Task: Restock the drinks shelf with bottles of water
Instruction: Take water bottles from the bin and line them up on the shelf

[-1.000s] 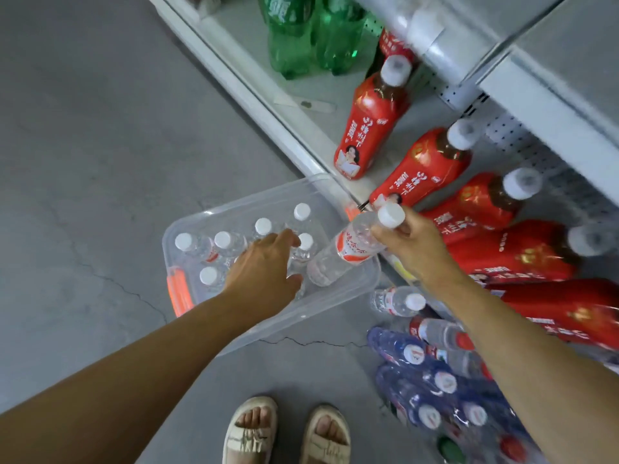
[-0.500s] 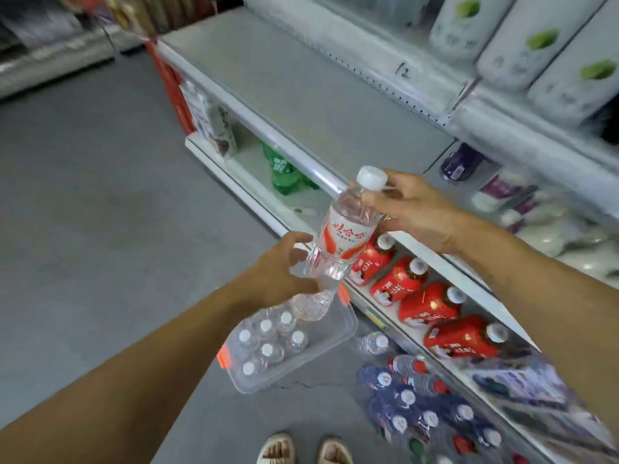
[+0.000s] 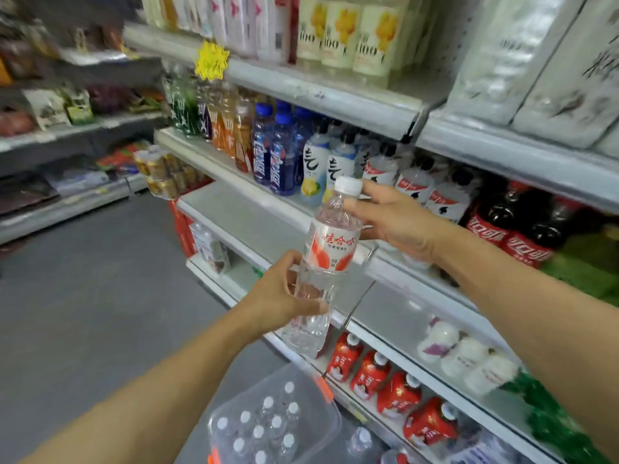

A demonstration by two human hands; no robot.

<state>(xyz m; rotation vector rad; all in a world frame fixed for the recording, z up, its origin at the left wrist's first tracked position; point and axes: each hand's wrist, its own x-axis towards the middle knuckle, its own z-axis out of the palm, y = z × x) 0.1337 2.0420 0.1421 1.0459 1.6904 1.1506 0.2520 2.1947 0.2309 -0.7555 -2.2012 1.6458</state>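
Note:
A clear water bottle (image 3: 330, 249) with a white cap and a red-and-white label stands nearly upright in front of me, held in both hands. My left hand (image 3: 281, 293) grips its lower half. My right hand (image 3: 395, 226) holds it at the neck and shoulder, just under the cap. Behind the bottle runs a grey shelf (image 3: 241, 216) with a bare stretch of board. Down by my left forearm a clear plastic bin (image 3: 321, 413) on the floor holds several more white-capped water bottles.
Blue, orange and white drink bottles (image 3: 281, 152) line the shelf above, cola bottles (image 3: 516, 229) to the right. Red bottles (image 3: 385, 376) lie on the lowest shelf. More bottles (image 3: 361, 443) lie on the floor beside the bin. Grey aisle floor (image 3: 83, 313) stretches left.
The bottle came up out of the bin to chest height. My left hand left the bin and took hold of the bottle's lower half. My view swung up from floor to shelves.

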